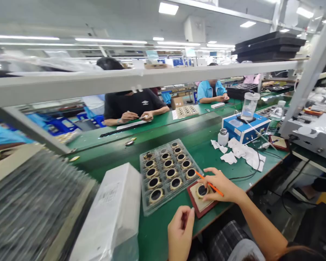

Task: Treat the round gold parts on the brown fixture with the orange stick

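while curled loosely, right fingers [206,181] — on orange stick [209,184], ring part [202,190]

Your right hand [222,186] is holding a thin orange stick [208,183] over a round gold-rimmed black ring [202,190] on a small red-edged pad [199,206]; your left hand [180,232] is hovering nearby, fingers curled.

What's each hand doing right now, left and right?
Left hand: loosely curled near the table edge, holding nothing visible.
Right hand: closed on an orange stick, resting at a ring part on the red-edged pad.
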`<state>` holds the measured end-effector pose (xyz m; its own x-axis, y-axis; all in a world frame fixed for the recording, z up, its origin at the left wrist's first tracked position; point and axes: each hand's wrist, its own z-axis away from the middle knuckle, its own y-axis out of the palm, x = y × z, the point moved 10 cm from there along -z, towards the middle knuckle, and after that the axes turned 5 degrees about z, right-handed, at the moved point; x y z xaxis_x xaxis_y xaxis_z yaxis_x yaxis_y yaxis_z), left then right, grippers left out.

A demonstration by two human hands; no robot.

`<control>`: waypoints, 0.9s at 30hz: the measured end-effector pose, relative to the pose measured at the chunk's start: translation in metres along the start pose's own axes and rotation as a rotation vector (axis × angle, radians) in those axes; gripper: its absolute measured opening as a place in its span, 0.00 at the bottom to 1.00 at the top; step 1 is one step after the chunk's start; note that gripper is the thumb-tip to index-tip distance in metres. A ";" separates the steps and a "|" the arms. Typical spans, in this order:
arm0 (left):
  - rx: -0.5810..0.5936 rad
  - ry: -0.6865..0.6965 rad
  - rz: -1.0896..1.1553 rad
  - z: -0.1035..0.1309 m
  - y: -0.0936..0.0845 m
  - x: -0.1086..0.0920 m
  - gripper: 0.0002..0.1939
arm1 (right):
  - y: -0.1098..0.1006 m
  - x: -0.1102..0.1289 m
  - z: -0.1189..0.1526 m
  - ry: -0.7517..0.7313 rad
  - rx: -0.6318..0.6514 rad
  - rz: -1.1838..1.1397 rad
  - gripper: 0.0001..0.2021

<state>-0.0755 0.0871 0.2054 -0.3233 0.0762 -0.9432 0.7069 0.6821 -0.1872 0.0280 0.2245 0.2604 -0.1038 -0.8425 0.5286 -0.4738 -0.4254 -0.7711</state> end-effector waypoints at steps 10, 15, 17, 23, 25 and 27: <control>0.042 0.030 0.018 0.002 0.013 -0.020 0.15 | -0.009 0.020 -0.019 -0.281 0.094 0.151 0.14; 0.091 -0.001 0.047 0.006 0.020 -0.017 0.12 | -0.026 0.033 -0.102 -0.351 0.059 0.274 0.14; 0.115 -0.004 0.051 0.007 0.022 -0.017 0.11 | -0.012 0.027 -0.157 -0.296 0.096 0.388 0.15; 0.158 -0.044 0.092 0.011 0.024 -0.017 0.07 | 0.059 -0.004 -0.284 -0.154 0.191 0.561 0.15; 0.164 -0.056 0.112 0.012 0.026 -0.015 0.05 | 0.071 -0.019 -0.301 -0.102 0.185 0.582 0.14; 0.170 -0.052 0.130 0.012 0.027 -0.013 0.05 | 0.076 -0.031 -0.309 -0.070 0.184 0.591 0.14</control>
<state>-0.0443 0.0958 0.2091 -0.1921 0.1148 -0.9746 0.8380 0.5360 -0.1021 -0.2746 0.3205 0.2949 -0.2422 -0.9699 -0.0260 -0.1946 0.0748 -0.9780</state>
